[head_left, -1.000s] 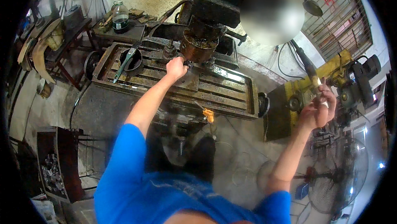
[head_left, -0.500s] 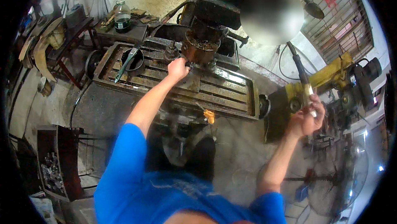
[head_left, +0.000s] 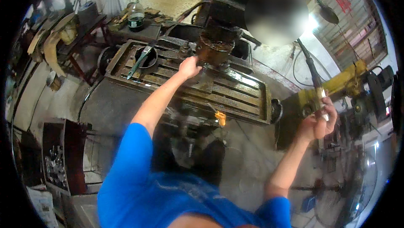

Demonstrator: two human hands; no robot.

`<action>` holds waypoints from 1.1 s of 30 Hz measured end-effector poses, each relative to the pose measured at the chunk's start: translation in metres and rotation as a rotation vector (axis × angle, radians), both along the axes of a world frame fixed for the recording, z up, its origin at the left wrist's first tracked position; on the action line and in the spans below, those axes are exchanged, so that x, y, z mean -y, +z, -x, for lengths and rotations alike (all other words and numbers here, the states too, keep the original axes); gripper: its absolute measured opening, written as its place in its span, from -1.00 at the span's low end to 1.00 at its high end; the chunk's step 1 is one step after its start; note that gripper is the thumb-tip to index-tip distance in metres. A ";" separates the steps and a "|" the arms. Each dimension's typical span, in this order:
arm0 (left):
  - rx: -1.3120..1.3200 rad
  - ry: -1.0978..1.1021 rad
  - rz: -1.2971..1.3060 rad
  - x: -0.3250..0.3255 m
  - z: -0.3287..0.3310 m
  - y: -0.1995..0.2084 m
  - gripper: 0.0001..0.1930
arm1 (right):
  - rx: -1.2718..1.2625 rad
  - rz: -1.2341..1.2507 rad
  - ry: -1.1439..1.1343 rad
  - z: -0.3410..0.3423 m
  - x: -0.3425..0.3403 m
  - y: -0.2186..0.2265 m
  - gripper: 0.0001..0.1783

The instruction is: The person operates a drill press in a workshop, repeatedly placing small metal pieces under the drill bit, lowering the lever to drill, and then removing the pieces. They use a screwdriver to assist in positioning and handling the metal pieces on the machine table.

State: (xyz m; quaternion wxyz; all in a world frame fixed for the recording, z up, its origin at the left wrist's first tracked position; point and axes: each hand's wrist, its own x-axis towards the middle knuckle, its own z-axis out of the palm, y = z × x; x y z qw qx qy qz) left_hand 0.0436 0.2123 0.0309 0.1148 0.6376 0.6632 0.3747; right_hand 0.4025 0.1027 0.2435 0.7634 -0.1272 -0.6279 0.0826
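My left hand is closed in a fist at the front of a rusty, round metal part, over the slotted machine table. Whatever its fingers grip is hidden from view. Off to the right, the fingers of my right hand curl round the pale lower end of a long lever handle, whose dark upper part slants up and away. Dark, loose bits lie in the hollow top of the metal part.
A brush lies across a round pan on the table's left end. Behind stands a bottle of dark liquid. A yellow-handled piece juts from the front. A yellow machine is at right, a bin at lower left.
The whole scene has shifted a little to the right in the view. Both hands keep their places, the left by the metal part and the right on the lever handle.
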 end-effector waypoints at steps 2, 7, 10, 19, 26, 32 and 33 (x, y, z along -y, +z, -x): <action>-0.033 -0.027 -0.043 0.020 0.018 0.006 -0.56 | 0.004 0.027 -0.003 -0.004 -0.002 -0.003 -0.76; -0.335 0.256 -0.241 0.116 0.099 0.047 -0.52 | -0.004 0.003 0.057 -0.013 -0.003 -0.006 -0.77; -0.549 0.390 -0.042 0.158 0.129 0.052 -0.47 | -0.013 -0.020 0.089 -0.011 -0.003 -0.002 -0.74; -0.138 0.391 -0.262 0.152 0.156 0.015 -0.67 | -0.031 -0.032 0.101 -0.009 -0.004 0.009 -0.64; 0.752 -0.004 0.132 0.143 0.039 0.039 -0.68 | -0.097 -0.025 0.026 -0.005 -0.002 -0.006 -0.70; 0.317 0.152 -0.089 0.076 0.009 0.009 -0.71 | -0.040 -0.007 0.043 -0.003 0.003 0.003 -0.71; 0.320 0.148 -0.091 0.073 0.005 0.006 -0.71 | -0.049 -0.006 0.049 -0.003 0.003 0.001 -0.71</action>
